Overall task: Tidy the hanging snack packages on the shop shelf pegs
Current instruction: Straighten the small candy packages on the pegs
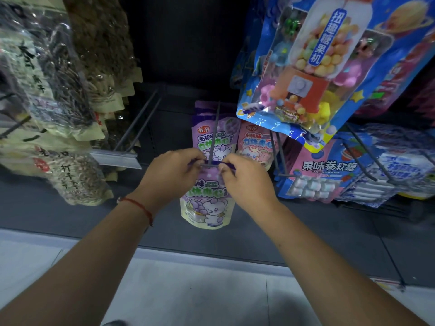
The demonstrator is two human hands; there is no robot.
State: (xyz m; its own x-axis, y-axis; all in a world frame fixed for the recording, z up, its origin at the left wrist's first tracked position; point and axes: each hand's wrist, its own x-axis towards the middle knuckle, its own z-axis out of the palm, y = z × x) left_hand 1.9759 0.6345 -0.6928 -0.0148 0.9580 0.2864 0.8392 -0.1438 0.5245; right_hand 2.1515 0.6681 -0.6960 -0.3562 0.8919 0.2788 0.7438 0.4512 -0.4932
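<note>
Dark shop shelf behind, a purple snack bag (207,201) hangs at the front tip of a peg (215,135), its top pinched on each side by the left hand (171,171) and right hand (247,177), so slide it back gently toward the other purple bags (211,135) beyond the grip, keeping it straight.

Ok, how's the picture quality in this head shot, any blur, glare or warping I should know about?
Head view: the purple pouch pinched by the left hand and right hand is fairly sharp; the seed bags at left are smeared and show glare on clear plastic; the shelf back is dark; wide-angle bending tilts the blue candy-machine bag.
</note>
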